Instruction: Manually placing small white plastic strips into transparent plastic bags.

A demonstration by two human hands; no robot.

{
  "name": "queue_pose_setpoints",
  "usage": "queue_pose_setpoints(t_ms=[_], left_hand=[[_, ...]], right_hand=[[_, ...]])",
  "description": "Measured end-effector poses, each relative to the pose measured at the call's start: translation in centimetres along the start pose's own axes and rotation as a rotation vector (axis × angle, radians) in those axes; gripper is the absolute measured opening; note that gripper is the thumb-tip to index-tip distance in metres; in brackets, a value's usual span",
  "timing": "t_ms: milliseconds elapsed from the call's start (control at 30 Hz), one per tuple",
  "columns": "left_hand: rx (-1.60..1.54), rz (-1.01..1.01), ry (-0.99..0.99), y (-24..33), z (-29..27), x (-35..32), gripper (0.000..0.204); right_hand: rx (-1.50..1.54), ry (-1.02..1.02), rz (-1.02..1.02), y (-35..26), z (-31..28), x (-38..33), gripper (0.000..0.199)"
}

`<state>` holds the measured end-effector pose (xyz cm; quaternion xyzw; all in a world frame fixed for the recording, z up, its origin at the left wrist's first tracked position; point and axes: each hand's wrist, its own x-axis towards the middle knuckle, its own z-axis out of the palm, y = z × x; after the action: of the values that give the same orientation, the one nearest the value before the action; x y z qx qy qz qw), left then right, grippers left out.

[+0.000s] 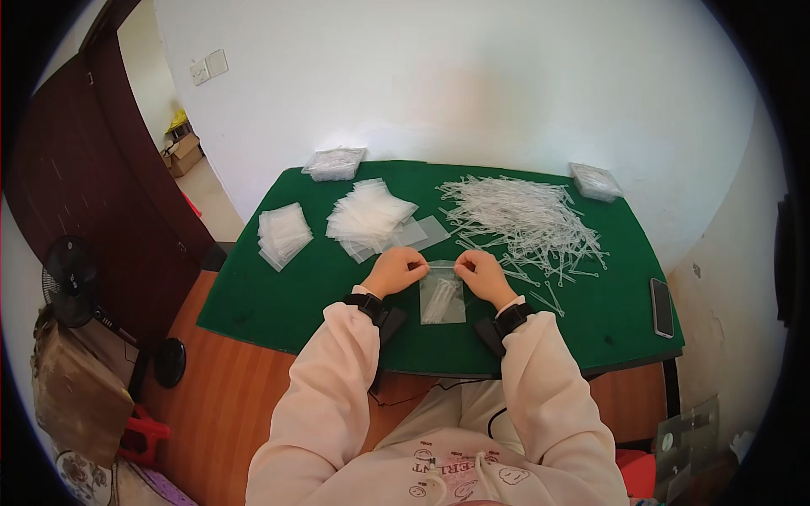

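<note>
A small clear zip bag [441, 295] lies on the green cloth in front of me, with several thin clear plastic sticks [442, 297] inside it. My left hand [397, 270] pinches the bag's upper left corner. At the upper right corner, the fingers of my right hand [483, 276] are closed in the same way. Beyond my hands a large heap of clear looped plastic sticks [515, 218] spreads over the right half of the table. Fanned-out empty zip bags [369, 212] lie beyond my left hand, and a smaller stack of bags [284, 234] is farther left.
Packed clear bundles sit at the table's far left corner [335, 164] and far right corner [596, 181]. A phone [662, 308] lies by the right edge of the green-covered table [582, 337]. A white wall rises behind; a black fan [72, 278] stands left by a dark door [93, 169].
</note>
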<state>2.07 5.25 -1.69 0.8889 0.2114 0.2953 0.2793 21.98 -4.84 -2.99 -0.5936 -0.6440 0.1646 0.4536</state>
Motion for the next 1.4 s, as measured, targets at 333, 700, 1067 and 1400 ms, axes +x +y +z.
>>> queue_pose_setpoints(t_ms=[333, 700, 1067, 1400], left_hand=[[-0.036, 0.141, -0.048, 0.7, 1.4, 0.1, 0.016], [-0.068, -0.018, -0.001, 0.2, 0.7, 0.1, 0.016], [-0.63, -0.144, 0.012, 0.7, 1.2, 0.4, 0.016], [-0.686, 0.082, -0.056, 1.4, 0.6, 0.5, 0.014]], right_hand=[[-0.189, 0.003, -0.409, -1.8, 1.1, 0.0, 0.009], [-0.078, 0.011, -0.037, 0.1, -0.6, 0.1, 0.011], [0.815, -0.086, 0.331, 0.4, 0.1, 0.2, 0.009], [0.627, -0.137, 0.34, -1.0, 0.5, 0.1, 0.012]])
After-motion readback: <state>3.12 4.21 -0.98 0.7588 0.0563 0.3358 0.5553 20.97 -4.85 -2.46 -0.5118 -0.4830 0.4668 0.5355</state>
